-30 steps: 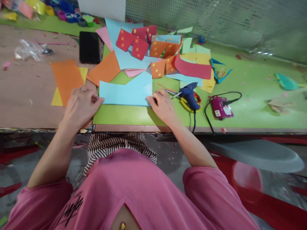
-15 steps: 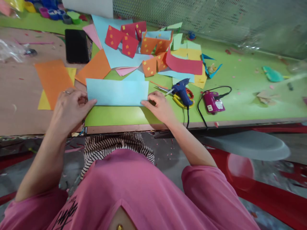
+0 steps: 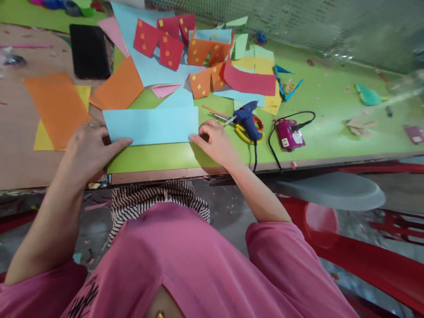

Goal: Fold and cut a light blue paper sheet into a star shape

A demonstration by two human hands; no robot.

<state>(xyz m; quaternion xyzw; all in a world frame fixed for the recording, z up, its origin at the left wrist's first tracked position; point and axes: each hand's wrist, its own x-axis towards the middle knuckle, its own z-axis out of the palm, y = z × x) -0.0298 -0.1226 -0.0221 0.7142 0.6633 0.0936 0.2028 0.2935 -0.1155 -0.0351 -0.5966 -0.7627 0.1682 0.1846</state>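
- At the near left corner of a light blue, rectangular paper sheet, my left hand grips it, thumb flat on top and fingers curled by the side edge (whether any fingertip reaches underneath, I can't tell).
- By the near right corner, my right hand has hold too, thumb tip on the sheet, the other fingers bent close to its short edge.
- Between my hands, the sheet lies lengthwise over the smooth green tabletop. I judge it light and fairly stiff, easy to slide, quick to crease if squeezed; the corners and long near edge look the best places to hold.
- Beyond my left hand, a bright orange paper rectangle overlaps a yellow paper sheet, with a second orange paper piece farther in.
- Just right of my right hand, a dark blue plastic glue gun rests across scissors with yellow and red handles; a magenta plastic power box sits past them.
- Farther out, red folded paper strips with yellow squares stand on a larger light blue paper, near a flat black device.
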